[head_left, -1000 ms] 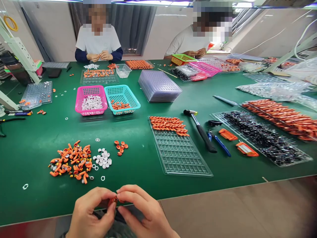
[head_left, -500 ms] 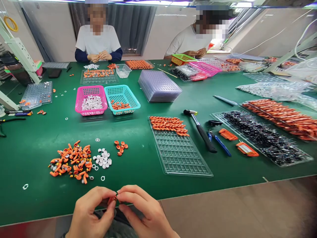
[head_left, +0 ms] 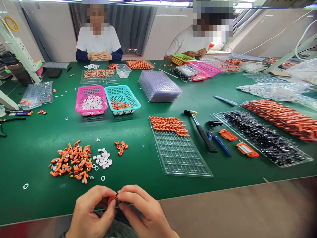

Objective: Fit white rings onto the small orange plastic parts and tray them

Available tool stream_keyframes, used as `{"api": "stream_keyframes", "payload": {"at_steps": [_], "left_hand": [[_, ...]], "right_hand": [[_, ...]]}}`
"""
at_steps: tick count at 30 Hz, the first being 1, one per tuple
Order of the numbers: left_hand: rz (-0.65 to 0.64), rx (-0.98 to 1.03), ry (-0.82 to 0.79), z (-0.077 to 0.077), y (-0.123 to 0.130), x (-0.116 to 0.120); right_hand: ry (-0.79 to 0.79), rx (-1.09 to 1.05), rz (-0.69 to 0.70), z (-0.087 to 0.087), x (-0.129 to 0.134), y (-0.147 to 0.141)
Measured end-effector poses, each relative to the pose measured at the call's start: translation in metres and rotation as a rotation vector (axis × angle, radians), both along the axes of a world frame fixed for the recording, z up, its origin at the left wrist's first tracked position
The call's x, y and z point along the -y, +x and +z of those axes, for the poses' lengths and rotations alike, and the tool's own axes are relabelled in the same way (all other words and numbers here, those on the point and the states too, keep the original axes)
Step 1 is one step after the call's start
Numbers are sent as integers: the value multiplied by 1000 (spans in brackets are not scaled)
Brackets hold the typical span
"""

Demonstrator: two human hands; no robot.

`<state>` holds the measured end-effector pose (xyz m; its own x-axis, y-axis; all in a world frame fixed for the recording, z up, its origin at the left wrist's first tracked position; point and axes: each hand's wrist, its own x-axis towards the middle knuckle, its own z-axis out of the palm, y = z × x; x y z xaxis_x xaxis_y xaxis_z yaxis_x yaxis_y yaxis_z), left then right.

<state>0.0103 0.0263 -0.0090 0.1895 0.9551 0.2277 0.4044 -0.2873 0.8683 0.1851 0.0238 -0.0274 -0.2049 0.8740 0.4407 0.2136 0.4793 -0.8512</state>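
Observation:
At the table's front edge, my left hand pinches a small orange earbud shell between thumb and fingers. My right hand meets it from the other side, its fingertips closed on the shell's right end. Most of the shell is hidden by the fingers. Beyond my left hand lies a heap of orange earbud shells, some with gold-coloured bits showing. Beside the heap are white round caps and several orange cup-shaped pieces. A clear tray stands past my right hand, its far rows filled with orange shells.
Pink and turquoise baskets hold small parts, near stacked clear trays. Rightward lie a hammer, blue-handled pliers and a tray of black wired parts. Two people work across the table.
My hands keep nearly the same place and grip on the orange earbud shell. Across the table, the left person's hands have shifted slightly.

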Motion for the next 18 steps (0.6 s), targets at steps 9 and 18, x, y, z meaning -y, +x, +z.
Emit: {"api": "stream_keyframes", "payload": {"at_steps": [9,18], "left_hand": [[-39,-77,163,7,2,-2],[-78,-273,365,1,-1,1]], "right_hand": [[-120,-132,-20,3,-1,-4],[-349,-351,-41,-8,3,-11]]}}
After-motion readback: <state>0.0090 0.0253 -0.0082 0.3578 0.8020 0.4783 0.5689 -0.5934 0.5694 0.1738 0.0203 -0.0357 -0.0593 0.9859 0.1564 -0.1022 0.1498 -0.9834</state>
